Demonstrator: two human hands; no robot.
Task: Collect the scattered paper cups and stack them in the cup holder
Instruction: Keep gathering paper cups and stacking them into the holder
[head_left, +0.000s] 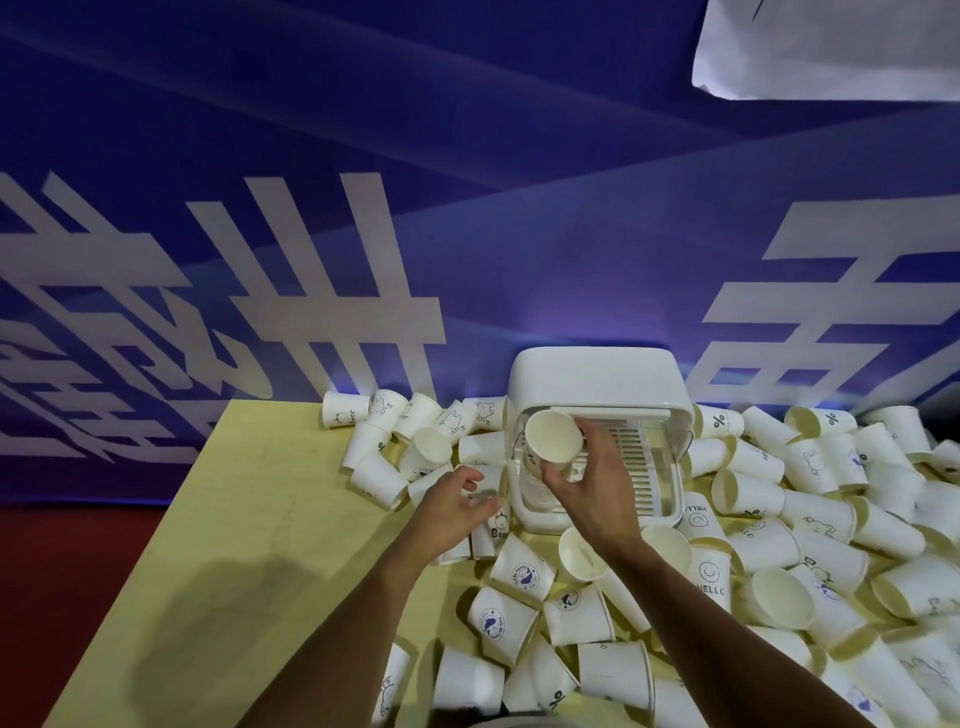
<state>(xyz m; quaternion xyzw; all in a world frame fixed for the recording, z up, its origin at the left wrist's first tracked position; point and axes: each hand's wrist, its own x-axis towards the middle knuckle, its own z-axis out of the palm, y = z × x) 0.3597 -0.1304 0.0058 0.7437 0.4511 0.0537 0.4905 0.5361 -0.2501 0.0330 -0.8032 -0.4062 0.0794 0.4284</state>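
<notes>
loose cups (470, 680) crowd holder (597, 374); right hand (592, 488) grips cup (553, 435); left hand (452, 512) loosely curled, empty

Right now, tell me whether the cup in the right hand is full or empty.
Empty. The right hand holds the paper cup with its mouth toward the camera, and the inside shows bare paper.

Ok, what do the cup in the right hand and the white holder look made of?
The cup: paper, matte cream inside, thin rolled rim. The holder: likely plastic, smooth white top with rounded moulded corners, clear front showing a slatted tray.
</notes>
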